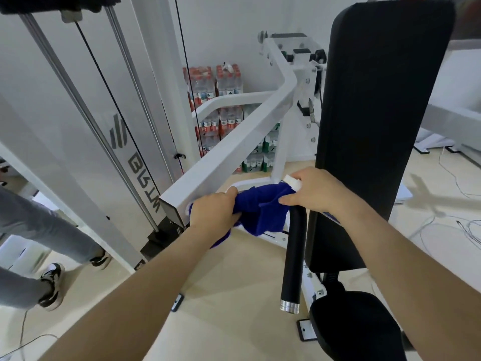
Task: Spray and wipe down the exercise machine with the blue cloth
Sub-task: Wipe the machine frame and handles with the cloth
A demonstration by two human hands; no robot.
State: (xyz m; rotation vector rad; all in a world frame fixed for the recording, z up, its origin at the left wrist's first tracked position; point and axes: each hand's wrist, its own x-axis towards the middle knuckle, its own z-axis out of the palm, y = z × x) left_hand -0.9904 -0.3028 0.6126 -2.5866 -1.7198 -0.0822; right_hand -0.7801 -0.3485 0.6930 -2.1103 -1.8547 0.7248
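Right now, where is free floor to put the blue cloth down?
Free: the beige floor between the white weight-stack frame and the black foam handle. Crowded: loose white cables right of the black back pad; a person's legs at left.

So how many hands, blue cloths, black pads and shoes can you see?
Hands: 2, the left hand and the right hand, both on the cloth
Blue cloth: 1
Black pads: 2, the back pad and the seat pad
Shoes: 2, the nearer shoe and the farther shoe
Total: 7
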